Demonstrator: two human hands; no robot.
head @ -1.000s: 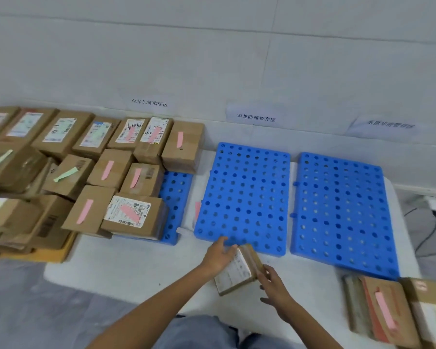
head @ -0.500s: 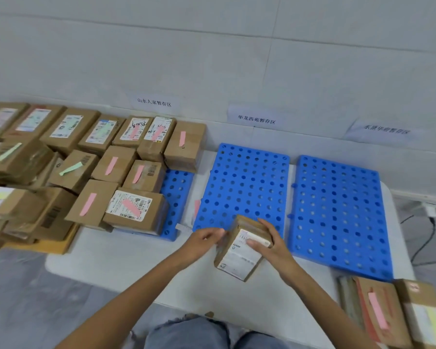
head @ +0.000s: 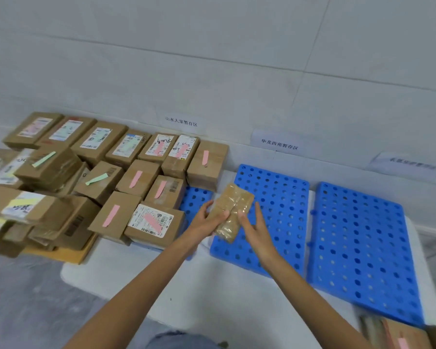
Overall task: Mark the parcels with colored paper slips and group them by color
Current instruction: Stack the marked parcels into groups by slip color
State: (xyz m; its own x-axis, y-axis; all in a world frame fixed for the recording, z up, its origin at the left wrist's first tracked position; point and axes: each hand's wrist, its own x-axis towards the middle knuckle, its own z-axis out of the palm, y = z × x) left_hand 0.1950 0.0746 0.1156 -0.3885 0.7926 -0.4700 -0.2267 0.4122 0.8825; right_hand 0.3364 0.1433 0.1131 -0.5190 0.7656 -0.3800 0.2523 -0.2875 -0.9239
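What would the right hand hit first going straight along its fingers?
Probably the middle pallet: the right hand, touching the parcel, points away across its bare top. If it passes above that, the wall under the sign comes next. Height is unclear.

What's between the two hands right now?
The tape-wrapped brown parcel: the left hand grips its left edge, the right hand rests its thumb on its face, over the middle blue pallet. Head view.

on the wall (head: 212, 59), the left paper sign (head: 181, 121) reads 山水人家暂存区 and the middle paper sign (head: 279, 144) reads 华龙西苑暂存区; the right paper sign (head: 412, 163) and the shipping labels (head: 150, 219) on the parcels (head: 207, 167) are too blurred to read
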